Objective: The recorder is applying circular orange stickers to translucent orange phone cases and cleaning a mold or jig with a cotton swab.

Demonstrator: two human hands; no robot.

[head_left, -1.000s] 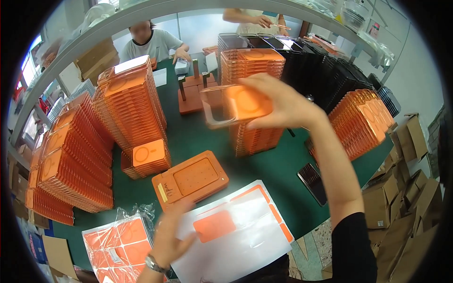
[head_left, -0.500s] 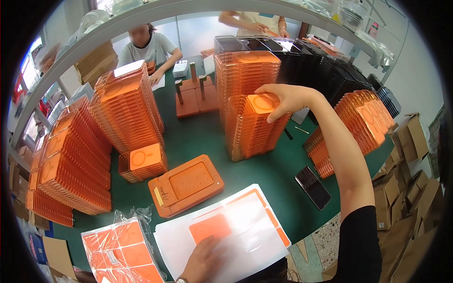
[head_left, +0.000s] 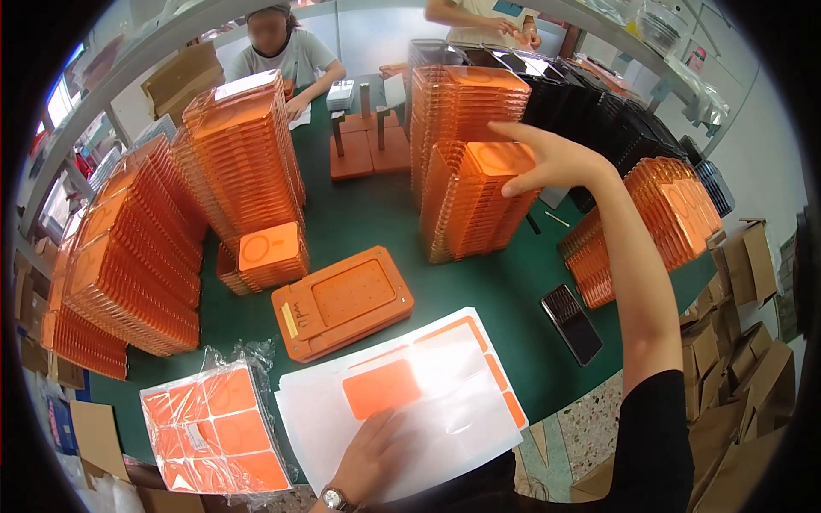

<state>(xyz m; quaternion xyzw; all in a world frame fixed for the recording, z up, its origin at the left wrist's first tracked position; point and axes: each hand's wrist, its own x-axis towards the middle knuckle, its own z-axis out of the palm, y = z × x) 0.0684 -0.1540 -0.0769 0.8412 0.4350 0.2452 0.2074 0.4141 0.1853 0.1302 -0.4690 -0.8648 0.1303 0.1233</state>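
My right hand point(head_left: 560, 162) reaches out to a middle stack of clear orange phone cases point(head_left: 466, 201). Its thumb and fingers are spread apart at the top case, which has a solid orange panel with a ring mark point(head_left: 500, 160). Whether the fingertips touch that case, I cannot tell. My left hand point(head_left: 374, 453) lies with fingers stretched out on white sheets point(head_left: 462, 410), at the lower edge of a rounded orange sticker point(head_left: 380, 389). Its finger edges are partly blurred. Beyond the sheets sits an orange fixture tray point(head_left: 351, 299) with a shallow recess.
Tall orange case stacks point(head_left: 244, 162) stand at left, a short stack point(head_left: 272, 248) nearer. A wrapped sticker pack point(head_left: 214, 427) lies front left, a dark phone point(head_left: 571, 325) at right. Black cases point(head_left: 624, 141) and a block with upright posts point(head_left: 369, 150) stand behind. Two people work across the table.
The view has shifted, so the table sits higher in the picture. My right hand's fingers have spread and lifted from the top case. My left hand stays by the orange sticker.
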